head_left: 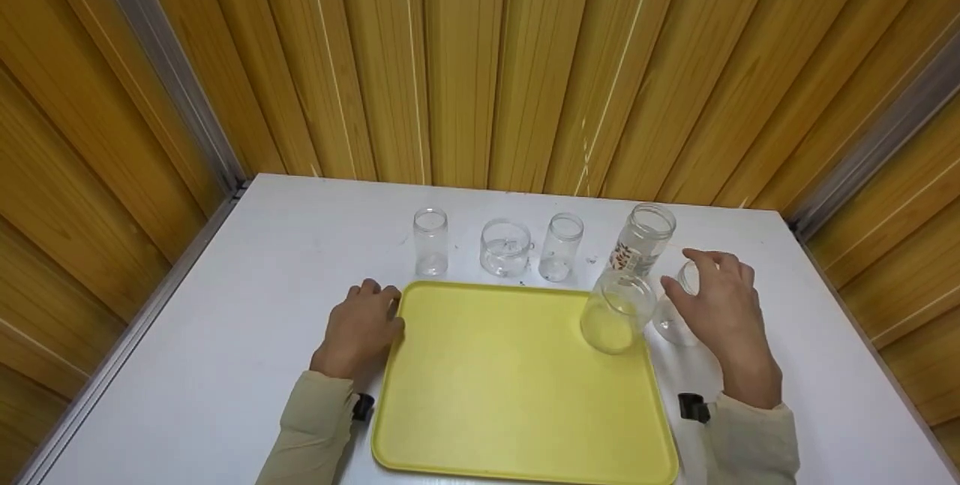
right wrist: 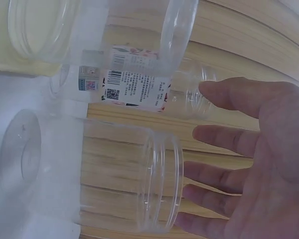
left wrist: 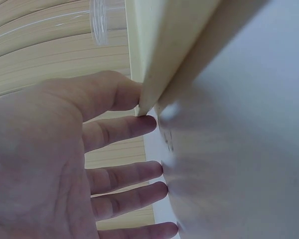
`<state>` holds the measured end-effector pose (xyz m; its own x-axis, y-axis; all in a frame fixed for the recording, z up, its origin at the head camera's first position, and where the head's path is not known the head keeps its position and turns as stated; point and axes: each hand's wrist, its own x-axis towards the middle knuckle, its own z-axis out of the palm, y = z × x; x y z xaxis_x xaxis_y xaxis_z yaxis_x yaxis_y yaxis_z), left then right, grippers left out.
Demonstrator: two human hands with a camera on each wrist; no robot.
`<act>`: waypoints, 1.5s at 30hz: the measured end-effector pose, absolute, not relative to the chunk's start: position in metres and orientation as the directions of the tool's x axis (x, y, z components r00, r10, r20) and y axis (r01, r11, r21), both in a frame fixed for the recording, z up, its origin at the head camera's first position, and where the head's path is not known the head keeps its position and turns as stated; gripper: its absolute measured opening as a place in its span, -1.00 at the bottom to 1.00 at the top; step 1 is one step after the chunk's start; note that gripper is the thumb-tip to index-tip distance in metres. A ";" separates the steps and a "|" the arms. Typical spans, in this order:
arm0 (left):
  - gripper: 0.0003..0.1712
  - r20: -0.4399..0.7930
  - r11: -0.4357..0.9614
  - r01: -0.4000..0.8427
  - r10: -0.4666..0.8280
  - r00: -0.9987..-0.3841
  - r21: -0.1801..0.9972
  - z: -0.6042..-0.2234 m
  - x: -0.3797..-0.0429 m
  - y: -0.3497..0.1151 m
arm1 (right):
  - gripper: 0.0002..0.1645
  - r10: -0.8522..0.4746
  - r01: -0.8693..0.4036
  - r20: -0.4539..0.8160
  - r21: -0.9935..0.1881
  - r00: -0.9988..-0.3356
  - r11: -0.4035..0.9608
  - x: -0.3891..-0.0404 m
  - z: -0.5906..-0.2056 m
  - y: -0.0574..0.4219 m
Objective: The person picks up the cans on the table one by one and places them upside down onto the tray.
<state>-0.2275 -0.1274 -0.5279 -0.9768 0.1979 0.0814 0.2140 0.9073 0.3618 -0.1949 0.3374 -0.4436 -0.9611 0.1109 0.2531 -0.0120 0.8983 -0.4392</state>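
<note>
A yellow tray (head_left: 487, 387) lies on the white table (head_left: 225, 335). My left hand (head_left: 360, 327) rests on the table at the tray's back left corner; in the left wrist view the thumb (left wrist: 109, 92) touches the tray's rim (left wrist: 159, 59) and the fingers lie straight. A clear jar (head_left: 616, 312) stands on the tray's back right corner. Just right of the tray stands a smaller clear jar (head_left: 675, 316). My right hand (head_left: 720, 305) hovers beside it, fingers spread and straight. In the right wrist view that hand (right wrist: 259, 164) is close to the jar's (right wrist: 129, 174) rim, gripping nothing.
Behind the tray stand a row of empty clear jars: a slim one (head_left: 430, 241), a short wide one (head_left: 505, 247), another slim one (head_left: 561, 246) and a taller labelled one (head_left: 645, 237). Wooden panel walls (head_left: 480, 57) close in the table's back and sides.
</note>
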 end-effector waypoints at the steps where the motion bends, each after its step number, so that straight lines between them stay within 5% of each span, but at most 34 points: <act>1: -0.57 0.082 0.908 0.214 0.198 -0.977 0.361 -0.528 -0.228 -0.127 | -0.30 0.112 -0.010 0.250 -0.441 -0.962 0.898 -0.196 -0.444 0.339; 45: -0.55 0.062 0.910 0.199 0.190 -0.980 0.364 -0.527 -0.228 -0.126 | -0.23 0.197 0.107 0.158 -0.449 -0.968 0.887 -0.214 -0.461 0.360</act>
<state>-0.2275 -0.1265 -0.5268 -0.9799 0.1896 0.0615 0.1989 0.9098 0.3642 -0.2136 0.3595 -0.4614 -0.9678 0.1965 0.1576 0.1069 0.8869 -0.4495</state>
